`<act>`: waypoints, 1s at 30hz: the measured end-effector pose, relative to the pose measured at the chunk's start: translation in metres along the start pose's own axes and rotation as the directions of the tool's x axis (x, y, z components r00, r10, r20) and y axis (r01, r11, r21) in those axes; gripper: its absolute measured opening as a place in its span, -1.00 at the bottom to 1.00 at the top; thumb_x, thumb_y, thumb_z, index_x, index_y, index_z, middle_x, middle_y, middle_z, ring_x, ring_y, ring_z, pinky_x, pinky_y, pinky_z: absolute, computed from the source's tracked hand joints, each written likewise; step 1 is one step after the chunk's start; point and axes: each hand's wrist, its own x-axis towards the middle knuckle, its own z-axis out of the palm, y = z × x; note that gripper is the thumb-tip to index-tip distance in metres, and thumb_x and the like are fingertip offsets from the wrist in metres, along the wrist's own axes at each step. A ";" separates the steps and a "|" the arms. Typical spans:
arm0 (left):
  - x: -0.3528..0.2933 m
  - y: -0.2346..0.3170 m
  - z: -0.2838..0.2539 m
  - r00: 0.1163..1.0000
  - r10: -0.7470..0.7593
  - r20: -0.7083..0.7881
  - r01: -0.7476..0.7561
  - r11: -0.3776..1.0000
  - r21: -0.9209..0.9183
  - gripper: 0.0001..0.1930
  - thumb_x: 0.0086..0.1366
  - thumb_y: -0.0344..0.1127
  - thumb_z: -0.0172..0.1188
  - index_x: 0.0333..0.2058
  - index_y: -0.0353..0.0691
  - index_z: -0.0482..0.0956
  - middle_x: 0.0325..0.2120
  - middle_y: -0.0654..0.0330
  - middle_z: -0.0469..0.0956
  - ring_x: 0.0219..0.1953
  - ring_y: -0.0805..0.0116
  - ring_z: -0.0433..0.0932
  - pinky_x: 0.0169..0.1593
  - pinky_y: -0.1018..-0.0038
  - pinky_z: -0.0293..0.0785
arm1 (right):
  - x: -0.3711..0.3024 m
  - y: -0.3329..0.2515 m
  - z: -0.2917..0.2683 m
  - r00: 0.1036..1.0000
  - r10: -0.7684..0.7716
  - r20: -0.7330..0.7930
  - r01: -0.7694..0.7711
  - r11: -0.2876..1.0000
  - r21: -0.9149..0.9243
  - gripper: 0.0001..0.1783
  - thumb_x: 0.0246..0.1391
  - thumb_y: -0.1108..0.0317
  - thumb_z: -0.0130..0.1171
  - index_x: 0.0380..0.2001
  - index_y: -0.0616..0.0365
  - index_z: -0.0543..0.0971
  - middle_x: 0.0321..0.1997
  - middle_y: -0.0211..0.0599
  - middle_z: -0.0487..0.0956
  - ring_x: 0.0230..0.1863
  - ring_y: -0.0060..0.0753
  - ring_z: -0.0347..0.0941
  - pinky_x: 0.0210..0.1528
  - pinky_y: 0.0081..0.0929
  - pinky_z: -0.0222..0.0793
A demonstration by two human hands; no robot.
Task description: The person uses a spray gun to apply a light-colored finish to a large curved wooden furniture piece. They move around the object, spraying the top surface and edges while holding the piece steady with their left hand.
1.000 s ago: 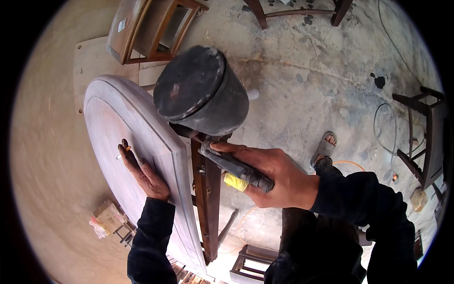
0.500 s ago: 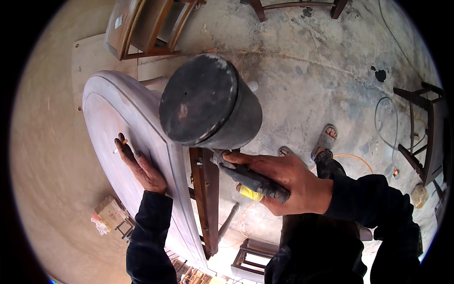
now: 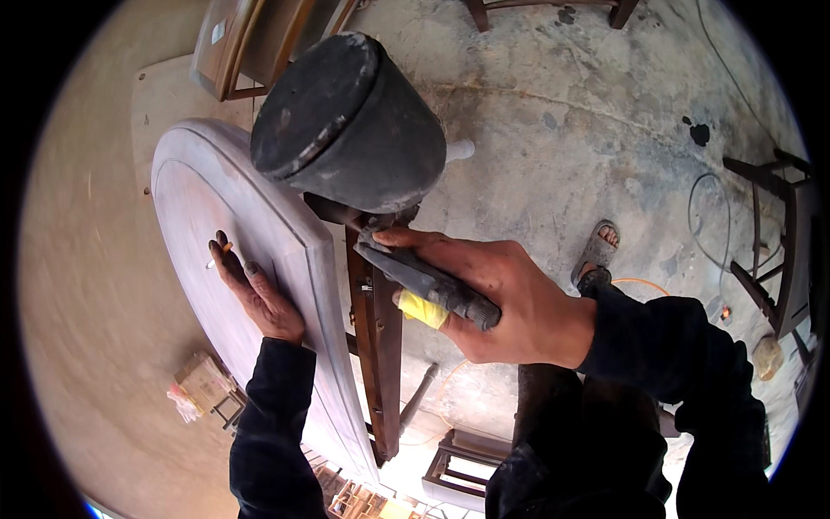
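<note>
Panel (image 3: 270,232): pale grey-purple, curved at its top edge, dk wood frame (image 3: 379,346) along its rt edge. Rm: stained concrete flr (image 3: 536,173), cabinet (image 3: 246,48) past panel's top edge, stool (image 3: 782,251) far rt. Open rm to move: flr b/w panel's rt edge & stool. L hand (image 3: 264,298): laid on panel nr rt edge, fingers extended, cig (image 3: 227,247) pinched b/w them. R hand (image 3: 510,303): wrapped round gun (image 3: 424,281), just off panel's rt edge, yellow wrap (image 3: 422,309) on a finger. Gun's blk cup (image 3: 380,130) tilted, nr panel's upper rt edge; contact w/ panel unclear.
</note>
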 end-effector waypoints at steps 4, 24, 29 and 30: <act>-0.003 -0.003 -0.003 1.000 0.011 -0.014 -0.011 1.000 0.001 -0.38 0.58 -0.12 -0.26 0.45 -0.29 -0.11 0.42 -0.13 0.04 0.48 0.09 -0.01 0.49 0.22 -0.18 | -0.025 -0.006 0.005 0.992 0.099 0.081 -0.103 0.994 0.041 -0.33 0.00 0.60 0.21 0.25 0.30 0.41 0.33 -0.10 0.45 0.26 -0.20 0.48 0.24 -0.41 0.43; 0.009 -0.024 0.008 0.980 0.146 -0.133 -0.149 0.989 -0.008 -0.38 0.55 -0.06 -0.10 0.35 -0.44 0.11 0.28 -0.11 0.32 0.30 0.13 0.33 0.35 0.39 0.18 | -0.109 0.056 0.135 0.919 -0.208 -0.335 0.149 0.970 -0.193 -0.54 0.17 0.44 0.29 0.11 0.37 0.48 0.23 -0.04 0.54 0.03 -0.44 0.58 0.03 -0.56 0.44; 0.008 -0.023 0.007 0.974 0.185 -0.131 -0.188 0.982 -0.014 -0.35 0.54 -0.05 -0.10 0.35 -0.48 0.09 0.27 -0.19 0.32 0.32 -0.02 0.31 0.36 0.32 0.19 | -0.098 0.066 0.157 0.874 -0.252 -0.416 0.181 0.962 -0.202 -0.49 0.15 0.47 0.28 0.17 0.33 0.47 0.22 -0.11 0.55 0.01 -0.51 0.57 0.05 -0.56 0.43; 0.007 -0.024 0.005 0.974 0.187 -0.127 -0.192 0.981 -0.026 -0.35 0.54 -0.05 -0.11 0.35 -0.48 0.08 0.27 -0.19 0.32 0.33 -0.02 0.31 0.35 0.32 0.19 | -0.096 0.065 0.160 0.879 -0.231 -0.418 0.175 0.970 -0.168 -0.50 0.14 0.48 0.28 0.16 0.33 0.48 0.23 -0.11 0.55 0.03 -0.50 0.56 0.08 -0.55 0.42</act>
